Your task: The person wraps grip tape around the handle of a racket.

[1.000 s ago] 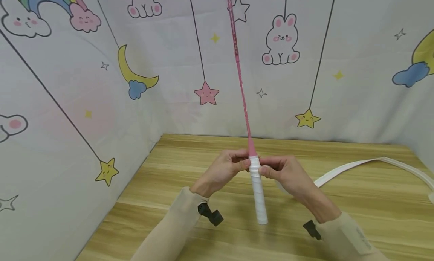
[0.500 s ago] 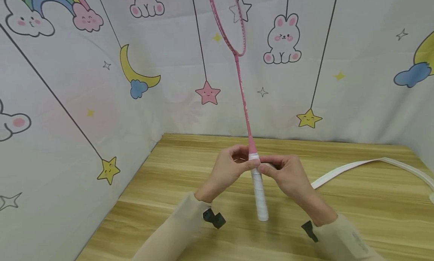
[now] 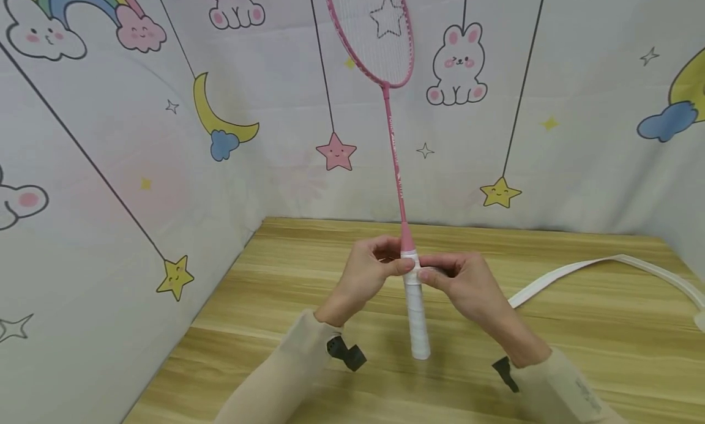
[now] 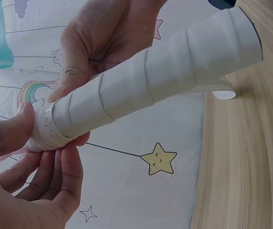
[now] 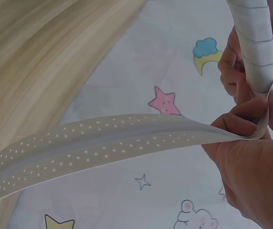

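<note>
A pink badminton racket (image 3: 395, 161) stands nearly upright in the head view, its strung head cut off by the top edge. White grip tape is wound in overlapping turns round its handle (image 4: 141, 78). My left hand (image 3: 365, 274) pinches the top of the handle, thumb in front, just below the pink cone. From the other side my right hand (image 3: 468, 286) pinches the loose grip tape (image 5: 93, 143) between thumb and fingers, right at the handle. Two rows of small dots run along this strip in the right wrist view. The racket's butt end points down toward the table.
The tape's free length (image 3: 567, 270) arches over the right side of the wooden table (image 3: 264, 350). A cartoon-printed white cloth (image 3: 286, 100) hangs behind and at the sides. Dark wrist mounts (image 3: 346, 353) sit at the sleeves.
The racket has turned about its long axis, so its head goes from edge-on to showing the strings. Both hands stay near the top of the handle; the left thumb has shifted slightly.
</note>
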Demonstrator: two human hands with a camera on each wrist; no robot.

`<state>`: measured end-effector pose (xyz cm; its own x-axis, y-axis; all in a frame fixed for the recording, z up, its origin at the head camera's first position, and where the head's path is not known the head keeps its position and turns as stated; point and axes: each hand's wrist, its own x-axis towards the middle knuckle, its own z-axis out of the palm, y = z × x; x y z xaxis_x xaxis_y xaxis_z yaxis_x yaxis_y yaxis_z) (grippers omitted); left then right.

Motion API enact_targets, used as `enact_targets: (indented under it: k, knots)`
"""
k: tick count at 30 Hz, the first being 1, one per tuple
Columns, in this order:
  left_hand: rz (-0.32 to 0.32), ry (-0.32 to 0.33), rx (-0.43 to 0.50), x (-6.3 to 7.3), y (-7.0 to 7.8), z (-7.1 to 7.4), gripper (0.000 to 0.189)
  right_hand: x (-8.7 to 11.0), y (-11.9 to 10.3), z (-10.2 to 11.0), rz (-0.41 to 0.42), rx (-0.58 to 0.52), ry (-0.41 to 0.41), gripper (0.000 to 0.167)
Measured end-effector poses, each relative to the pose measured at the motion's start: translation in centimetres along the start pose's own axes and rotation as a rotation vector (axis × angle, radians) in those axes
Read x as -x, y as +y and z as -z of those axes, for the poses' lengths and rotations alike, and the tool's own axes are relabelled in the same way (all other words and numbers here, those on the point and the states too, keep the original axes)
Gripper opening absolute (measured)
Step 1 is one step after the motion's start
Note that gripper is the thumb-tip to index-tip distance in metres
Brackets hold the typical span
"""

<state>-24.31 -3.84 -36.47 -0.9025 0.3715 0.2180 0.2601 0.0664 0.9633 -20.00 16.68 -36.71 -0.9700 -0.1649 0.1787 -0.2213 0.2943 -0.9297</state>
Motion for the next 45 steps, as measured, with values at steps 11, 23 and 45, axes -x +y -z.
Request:
enact_targets:
  k: [11, 23, 45]
  knots:
    - [0.039, -0.054, 0.078, -0.33, -0.06, 0.35, 0.03, -0.24, 0.3, 0.37, -0.067, -0.003, -0.021, 0.029]
    - [0.033, -0.122, 0.103, -0.17, 0.06, 0.53, 0.038, -0.25, 0.24, 0.06, -0.123, -0.009, 0.05, 0.029]
    - [0.077, -0.026, 0.246, -0.24, 0.01, -0.09, 0.04, 0.05, -0.5, -0.38, -0.046, 0.026, 0.081, 0.014]
